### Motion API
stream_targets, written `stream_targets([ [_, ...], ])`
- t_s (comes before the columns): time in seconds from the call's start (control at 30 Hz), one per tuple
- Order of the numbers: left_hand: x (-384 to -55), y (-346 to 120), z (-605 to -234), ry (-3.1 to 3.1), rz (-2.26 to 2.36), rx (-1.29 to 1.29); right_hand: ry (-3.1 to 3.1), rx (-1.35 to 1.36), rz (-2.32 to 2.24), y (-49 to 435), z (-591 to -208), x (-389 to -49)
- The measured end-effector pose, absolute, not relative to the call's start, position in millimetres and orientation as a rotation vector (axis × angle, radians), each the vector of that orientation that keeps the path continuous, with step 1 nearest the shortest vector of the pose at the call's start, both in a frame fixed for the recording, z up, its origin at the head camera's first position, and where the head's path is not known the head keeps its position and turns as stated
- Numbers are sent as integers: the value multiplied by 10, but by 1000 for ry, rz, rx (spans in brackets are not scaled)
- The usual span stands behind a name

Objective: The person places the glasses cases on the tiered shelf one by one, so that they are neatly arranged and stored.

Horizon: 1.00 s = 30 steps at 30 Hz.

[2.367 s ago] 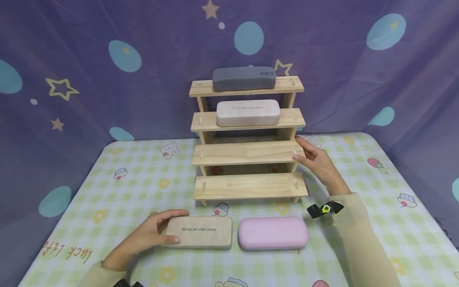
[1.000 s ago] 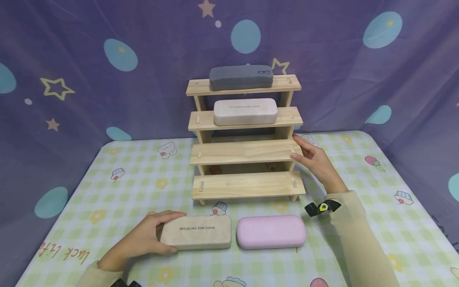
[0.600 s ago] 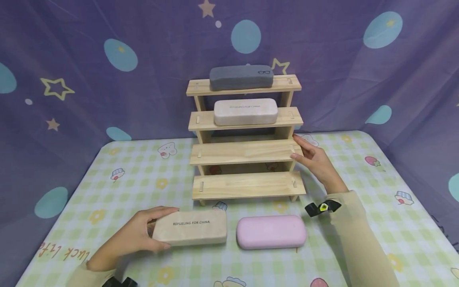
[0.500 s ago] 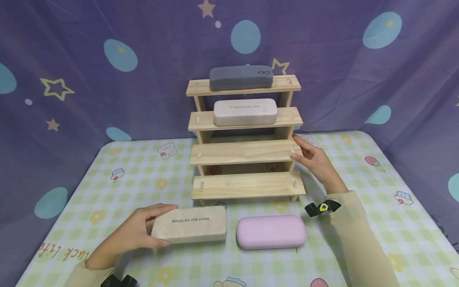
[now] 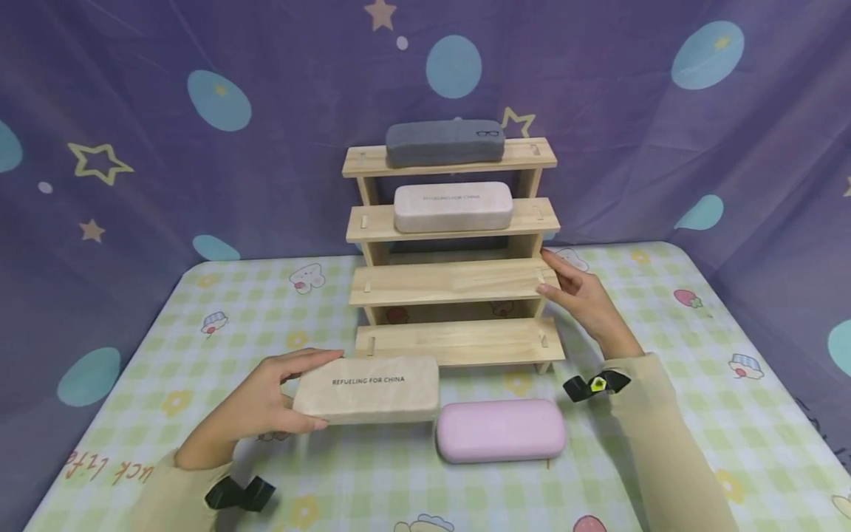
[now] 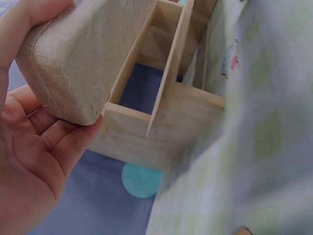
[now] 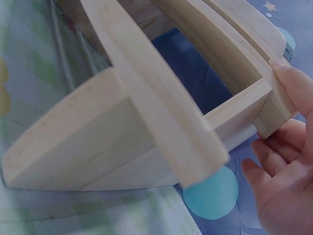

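Note:
A beige glasses case [image 5: 367, 399] printed "REFUELING FOR CHINA" is lifted off the cloth, its left end gripped between the thumb and fingers of my left hand [image 5: 266, 403]. In the left wrist view the same case [image 6: 83, 58] shows its rounded end against the fingers. It overlaps the front left of the lowest step of a four-tier wooden display stand [image 5: 459, 343]. My right hand [image 5: 588, 303] holds the right end of the stand's second step from the bottom, thumb on top; in the right wrist view its fingers curl under the board [image 7: 276, 117].
On the cloth in front of the stand lies a pink glasses case [image 5: 501, 431]. A grey glasses case [image 5: 445, 142] sits on the top step, a whitish one [image 5: 453, 207] on the step below. Behind hangs a purple curtain [image 5: 279, 192]; a checked tablecloth [image 5: 266, 310] covers the table.
My left hand has raised the beige case from the cloth, first drawing it slightly left, then forward toward the lowest step. My right hand has stayed on the stand.

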State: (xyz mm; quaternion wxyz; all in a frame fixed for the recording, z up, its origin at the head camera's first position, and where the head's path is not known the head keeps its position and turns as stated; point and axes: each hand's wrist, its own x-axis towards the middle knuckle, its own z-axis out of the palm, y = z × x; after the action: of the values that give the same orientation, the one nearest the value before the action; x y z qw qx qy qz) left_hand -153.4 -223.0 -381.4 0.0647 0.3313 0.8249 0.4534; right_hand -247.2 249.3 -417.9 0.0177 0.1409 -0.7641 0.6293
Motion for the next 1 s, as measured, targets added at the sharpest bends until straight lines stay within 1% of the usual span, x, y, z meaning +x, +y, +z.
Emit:
stream_targets([
  [0.37,-1700,-2036,-3687,2464,1387,1023,-2370,457,1956,2489,-4173,-2469],
  [0.63,-1828,-1921,-3598,2508,1334,1099,-2387,452,1951,2493,-4143,-2453],
  [0.9,-1998,-1779,-3516,2540,1360,1077,-2393,442,1953,2489,-4139,-2450],
  [1.0,-2053,-1717,-3486,2568,1373,1023,-2386,440,1967,2481,-4142,-2454],
])
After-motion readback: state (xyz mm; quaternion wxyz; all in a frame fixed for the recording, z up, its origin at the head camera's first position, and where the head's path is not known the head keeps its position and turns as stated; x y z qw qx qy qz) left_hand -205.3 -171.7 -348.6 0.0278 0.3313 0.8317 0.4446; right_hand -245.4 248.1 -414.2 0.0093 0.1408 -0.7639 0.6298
